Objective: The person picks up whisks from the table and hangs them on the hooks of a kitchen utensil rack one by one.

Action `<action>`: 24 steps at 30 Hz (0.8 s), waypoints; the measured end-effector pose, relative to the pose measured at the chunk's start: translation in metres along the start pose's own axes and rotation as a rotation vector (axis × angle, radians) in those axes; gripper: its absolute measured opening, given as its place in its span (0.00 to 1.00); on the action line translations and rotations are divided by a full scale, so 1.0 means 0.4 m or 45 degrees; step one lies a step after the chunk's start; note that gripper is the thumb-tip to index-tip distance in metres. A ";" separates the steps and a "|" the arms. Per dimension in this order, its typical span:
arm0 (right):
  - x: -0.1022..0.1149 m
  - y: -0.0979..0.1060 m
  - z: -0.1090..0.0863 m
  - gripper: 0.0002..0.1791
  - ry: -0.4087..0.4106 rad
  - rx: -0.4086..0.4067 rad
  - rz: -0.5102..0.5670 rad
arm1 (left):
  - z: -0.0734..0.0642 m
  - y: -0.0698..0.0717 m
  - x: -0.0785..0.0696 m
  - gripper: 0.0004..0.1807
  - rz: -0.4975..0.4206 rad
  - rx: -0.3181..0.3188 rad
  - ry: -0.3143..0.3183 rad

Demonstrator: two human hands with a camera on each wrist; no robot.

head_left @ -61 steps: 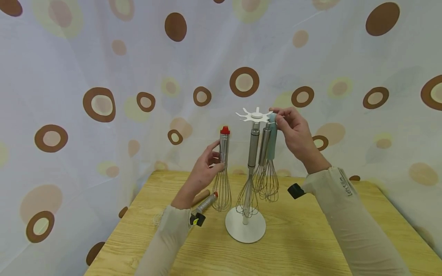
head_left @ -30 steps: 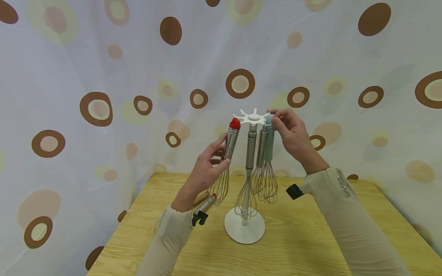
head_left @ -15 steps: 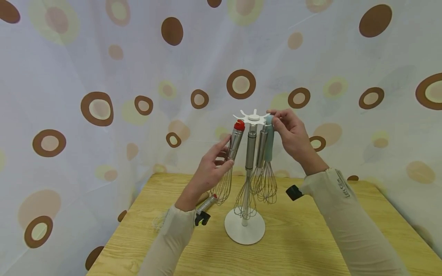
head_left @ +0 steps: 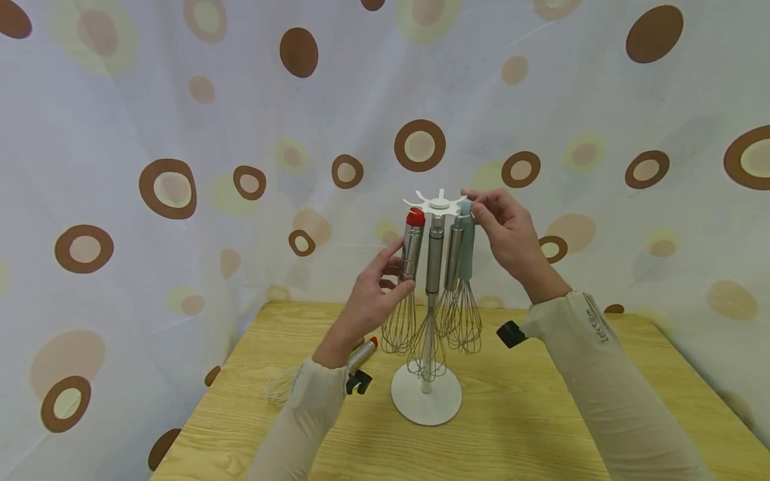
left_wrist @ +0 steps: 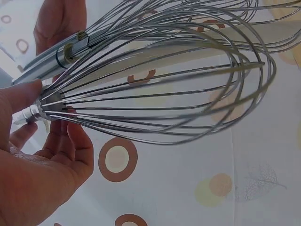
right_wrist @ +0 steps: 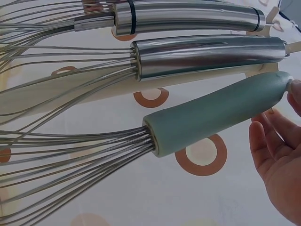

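In the head view my left hand (head_left: 368,300) holds a steel-handled whisk (head_left: 412,248) with a red cap, close to the left side of a white whisk stand (head_left: 426,404). Its thumb and fingers pinch the lower handle, and the whisk (left_wrist: 51,104) shows its wire loops in the left wrist view. At the stand's upper right, my right hand (head_left: 511,234) pinches the top end of a light blue-handled whisk (head_left: 466,250). That handle (right_wrist: 218,115) slants beside a steel whisk (right_wrist: 211,56) in the right wrist view. Whether the red-capped whisk touches the stand's arms is unclear.
Two steel-handled whisks hang from the stand, one at the front (head_left: 435,264) and one beside the blue one. Another red-capped whisk (head_left: 363,353) lies on the wooden table (head_left: 511,414), partly behind my left wrist. Pale wire loops (head_left: 279,386) show left of the sleeve.
My left hand has brought the red-capped whisk right and up to the stand; it tilted on the way and now hangs nearly upright. My right hand keeps its pinch on the blue whisk.
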State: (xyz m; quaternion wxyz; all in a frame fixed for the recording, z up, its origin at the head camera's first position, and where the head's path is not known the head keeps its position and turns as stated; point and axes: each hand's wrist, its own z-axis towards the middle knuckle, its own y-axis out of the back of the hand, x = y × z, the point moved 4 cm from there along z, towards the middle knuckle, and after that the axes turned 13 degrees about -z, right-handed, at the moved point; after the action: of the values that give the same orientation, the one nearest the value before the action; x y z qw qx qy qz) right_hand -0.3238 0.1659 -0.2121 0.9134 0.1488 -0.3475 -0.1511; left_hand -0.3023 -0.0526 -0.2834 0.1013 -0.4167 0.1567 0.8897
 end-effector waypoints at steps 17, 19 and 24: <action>0.004 0.000 0.011 0.08 0.010 0.112 0.070 | -0.034 0.051 0.022 0.26 -0.030 -0.019 0.110; 0.002 0.000 0.012 0.09 0.010 0.131 0.096 | -0.041 0.067 0.035 0.24 -0.037 -0.013 0.152; -0.002 0.000 0.012 0.10 0.014 0.185 0.189 | -0.057 0.103 0.085 0.23 -0.022 0.038 0.349</action>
State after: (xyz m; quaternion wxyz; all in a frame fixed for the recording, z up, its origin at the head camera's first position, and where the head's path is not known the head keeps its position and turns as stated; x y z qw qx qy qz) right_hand -0.3276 0.1655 -0.2091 0.9107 0.1895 -0.3627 -0.0565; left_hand -0.3205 -0.0977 -0.3156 0.0929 -0.5343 0.1788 0.8209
